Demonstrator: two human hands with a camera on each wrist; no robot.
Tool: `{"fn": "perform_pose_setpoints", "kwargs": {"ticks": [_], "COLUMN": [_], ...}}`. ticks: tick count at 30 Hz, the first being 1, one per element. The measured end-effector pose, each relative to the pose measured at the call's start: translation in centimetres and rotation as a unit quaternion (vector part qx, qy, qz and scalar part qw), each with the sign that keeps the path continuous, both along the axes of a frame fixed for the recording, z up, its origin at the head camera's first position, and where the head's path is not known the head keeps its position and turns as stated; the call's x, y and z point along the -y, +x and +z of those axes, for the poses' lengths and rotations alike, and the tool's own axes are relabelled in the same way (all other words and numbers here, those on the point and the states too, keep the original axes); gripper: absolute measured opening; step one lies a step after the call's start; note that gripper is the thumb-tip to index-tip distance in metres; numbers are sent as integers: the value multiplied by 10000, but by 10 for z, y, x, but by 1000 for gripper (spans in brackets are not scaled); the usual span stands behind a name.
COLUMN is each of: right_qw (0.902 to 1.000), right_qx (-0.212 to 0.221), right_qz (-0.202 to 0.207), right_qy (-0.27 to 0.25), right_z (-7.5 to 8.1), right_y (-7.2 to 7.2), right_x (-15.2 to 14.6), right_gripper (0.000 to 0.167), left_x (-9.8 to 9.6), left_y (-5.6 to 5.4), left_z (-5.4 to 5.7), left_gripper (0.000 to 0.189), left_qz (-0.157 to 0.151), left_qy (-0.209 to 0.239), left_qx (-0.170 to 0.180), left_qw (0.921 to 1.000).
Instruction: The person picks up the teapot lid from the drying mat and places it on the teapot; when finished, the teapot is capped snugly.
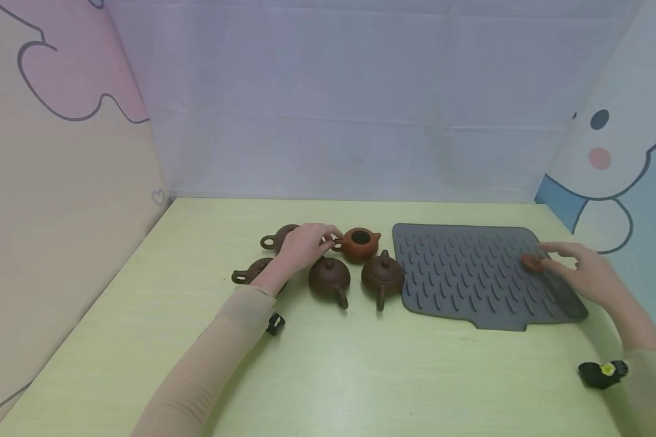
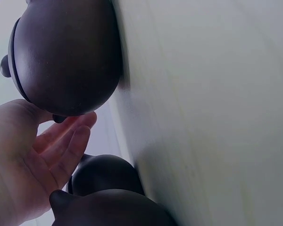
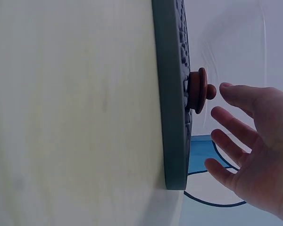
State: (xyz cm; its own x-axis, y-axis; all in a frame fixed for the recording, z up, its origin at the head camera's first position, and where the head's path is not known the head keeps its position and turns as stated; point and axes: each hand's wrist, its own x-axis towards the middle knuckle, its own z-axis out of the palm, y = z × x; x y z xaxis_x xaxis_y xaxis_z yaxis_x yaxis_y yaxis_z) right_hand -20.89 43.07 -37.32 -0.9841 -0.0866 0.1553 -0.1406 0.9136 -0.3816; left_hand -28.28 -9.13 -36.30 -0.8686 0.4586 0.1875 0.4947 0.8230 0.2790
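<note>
The reddish-brown teapot [image 1: 360,245] sits lidless at the back of the group, its dark opening facing up. At its handle, my left hand [image 1: 308,241] pinches with thumb and fingers; in the left wrist view a dark teapot [image 2: 68,56] hides the thumb tip and the grip. A small reddish-brown lid [image 3: 197,90] lies on the grey mat, knob up. Around it, my right hand [image 3: 264,136] has its fingers spread and slightly bent, with a small gap between thumb and knob. From above, that right hand [image 1: 587,273] is over the mat's right side.
Two dark teapots [image 1: 329,279] [image 1: 382,276] stand in front of the reddish-brown one, spouts toward me. Two more, a back one [image 1: 276,239] and a front one [image 1: 251,271], stand left, partly behind my left arm. The ridged grey mat [image 1: 459,267] lies right of them.
</note>
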Motion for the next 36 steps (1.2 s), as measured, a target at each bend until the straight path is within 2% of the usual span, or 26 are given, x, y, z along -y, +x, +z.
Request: {"fn": "perform_pose_setpoints", "kwargs": {"ticks": [6, 19, 25, 31, 36], "right_qw": [9997, 9983, 9988, 9982, 9998], "right_qx": [111, 590, 487, 547, 100], "right_qz": [227, 13, -20, -245, -85], "right_qy": [14, 30, 23, -36, -164], "right_z": [-1, 0, 1, 4, 4], "right_y": [-1, -8, -8, -8, -11], "right_x": [0, -3, -1, 10, 26], "right_gripper": [38, 42, 40, 46, 42], "left_x": [0, -2, -2, -1, -1], "left_y": [1, 1, 1, 1, 2], "left_z": [0, 1, 0, 0, 1], "left_gripper": [25, 24, 25, 26, 26], "left_qz": [1, -13, -9, -11, 1], "left_qy": [-3, -41, -40, -15, 10], "left_qx": [44, 4, 5, -23, -3], "left_qw": [10000, 10000, 10000, 10000, 10000]}}
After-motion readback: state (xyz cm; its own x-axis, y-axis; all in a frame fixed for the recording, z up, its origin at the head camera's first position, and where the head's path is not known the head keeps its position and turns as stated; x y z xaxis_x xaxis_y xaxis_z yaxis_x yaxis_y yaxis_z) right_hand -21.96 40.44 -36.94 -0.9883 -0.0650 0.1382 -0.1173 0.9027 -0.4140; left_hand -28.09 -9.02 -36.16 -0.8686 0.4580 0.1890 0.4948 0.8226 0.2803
